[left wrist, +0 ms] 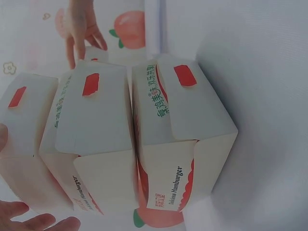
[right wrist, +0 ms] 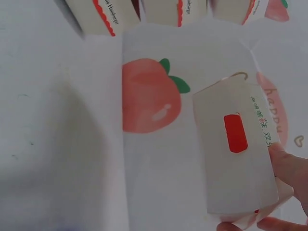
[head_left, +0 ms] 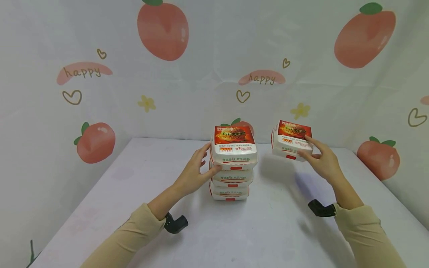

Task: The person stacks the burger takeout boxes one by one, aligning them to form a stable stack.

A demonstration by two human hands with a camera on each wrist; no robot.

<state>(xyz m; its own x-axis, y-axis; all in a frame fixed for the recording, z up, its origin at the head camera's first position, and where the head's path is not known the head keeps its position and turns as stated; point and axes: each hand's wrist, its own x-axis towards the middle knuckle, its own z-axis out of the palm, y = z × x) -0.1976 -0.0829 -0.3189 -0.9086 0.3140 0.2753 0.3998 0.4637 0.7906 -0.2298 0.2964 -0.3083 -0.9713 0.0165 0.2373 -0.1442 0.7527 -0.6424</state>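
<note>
Three white hamburger boxes stand stacked near the table's middle: a bottom box (head_left: 230, 193), a middle box (head_left: 232, 178) and a top box (head_left: 234, 149) with a burger picture on its lid. My left hand (head_left: 192, 173) grips the top box at its left corner, thumb at the front and fingers along the left side. To the right, a separate hamburger box (head_left: 291, 136) is held tilted above the table by my right hand (head_left: 323, 162). In the right wrist view, the thumb (right wrist: 288, 166) presses this box's front with its red tab; other fingertips show at its lower edge.
The white table (head_left: 275, 230) runs back to a white cloth (head_left: 197, 96) printed with red fruit, hearts and "happy". Black curved pieces are at both wrists, the left one (head_left: 175, 225) and the right one (head_left: 321, 208). A shadow falls below the right hand.
</note>
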